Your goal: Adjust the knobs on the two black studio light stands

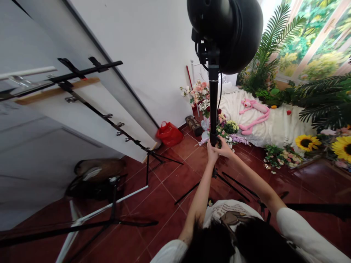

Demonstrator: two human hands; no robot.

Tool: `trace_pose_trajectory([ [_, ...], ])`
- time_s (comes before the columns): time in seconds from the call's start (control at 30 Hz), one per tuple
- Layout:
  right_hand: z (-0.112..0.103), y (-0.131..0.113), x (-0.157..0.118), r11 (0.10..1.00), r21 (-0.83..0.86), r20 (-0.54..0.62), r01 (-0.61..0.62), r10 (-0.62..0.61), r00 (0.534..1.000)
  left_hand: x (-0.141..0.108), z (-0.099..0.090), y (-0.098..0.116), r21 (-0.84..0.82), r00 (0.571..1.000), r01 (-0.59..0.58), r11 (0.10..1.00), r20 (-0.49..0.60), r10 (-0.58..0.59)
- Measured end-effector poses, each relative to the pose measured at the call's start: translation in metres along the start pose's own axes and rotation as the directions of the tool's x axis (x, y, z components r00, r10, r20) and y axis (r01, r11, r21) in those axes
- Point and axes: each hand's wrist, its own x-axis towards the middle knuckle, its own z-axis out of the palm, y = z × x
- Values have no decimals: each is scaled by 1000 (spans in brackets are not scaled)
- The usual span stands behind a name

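A black light stand (213, 106) rises upright in front of me with a large round studio light (227, 33) on its top. My left hand (212, 154) is closed around the stand's pole just under a black collar. At that collar my right hand (225, 149) is closed on the locking knob (218, 141), its fingers partly hiding it. A dark cable (220, 91) hangs beside the upper pole. The stand's legs (189, 191) spread over the floor below my hands.
To the left stands a backdrop frame with clips (108, 116) and a white board (120, 128). A red plastic bag (169, 134) lies by the wall. On the right are a white fur-like cloth (233, 106), a pink plush toy (257, 107), sunflowers (307, 142) and palm leaves (285, 33). Tripod legs cross the red tiles.
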Motion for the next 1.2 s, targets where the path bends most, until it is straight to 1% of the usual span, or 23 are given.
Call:
trace_pose_trajectory([
  [0.07,15,-12,8,998,-58,-36,-3,1,999,0,0,-1,-62,1000,-21,998,5,21],
  [0.17,37,-25,18,992,-71,-123,-100,90,988,0,0,-6,-115,1000,-25,993,5,25],
  [0.27,48,-35,24,982,-35,-189,-186,176,966,-1,-1,-9,-114,1000,-29,993,-10,28],
  [0.3,48,-38,25,980,-26,-190,-196,188,964,-1,-1,-9,-114,999,-34,993,-6,33],
  [0.37,42,-44,29,980,-5,-156,-201,198,968,-1,-1,-9,-117,999,-43,992,14,45],
  [0.47,30,-54,34,974,40,-41,-223,225,973,0,-1,-6,-103,999,-34,994,22,36],
  [0.53,24,-59,37,966,57,24,-253,252,967,1,-1,-4,-90,1000,-21,996,18,23],
  [0.6,22,-64,39,957,76,38,-279,277,960,1,-1,-3,-84,1000,-19,996,15,20],
  [0.67,25,-68,42,950,106,-11,-295,297,955,1,-2,-3,-82,1000,-18,997,19,20],
  [0.77,34,-76,47,956,142,-155,-257,278,948,2,-3,-4,-72,1000,-3,997,26,5],
  [0.87,41,-87,53,976,155,-310,-155,197,930,2,-3,-6,-55,1000,17,998,15,-16],
  [0.93,42,-94,58,985,144,-367,-97,144,919,1,-3,-7,-38,999,34,999,6,-34],
  [1.03,39,-107,65,992,103,-367,-68,101,925,1,-2,-9,-2,998,64,998,-18,-64],
  [1.2,26,-127,72,994,74,-291,-76,94,952,2,2,-12,8,991,118,993,-67,-118],
])
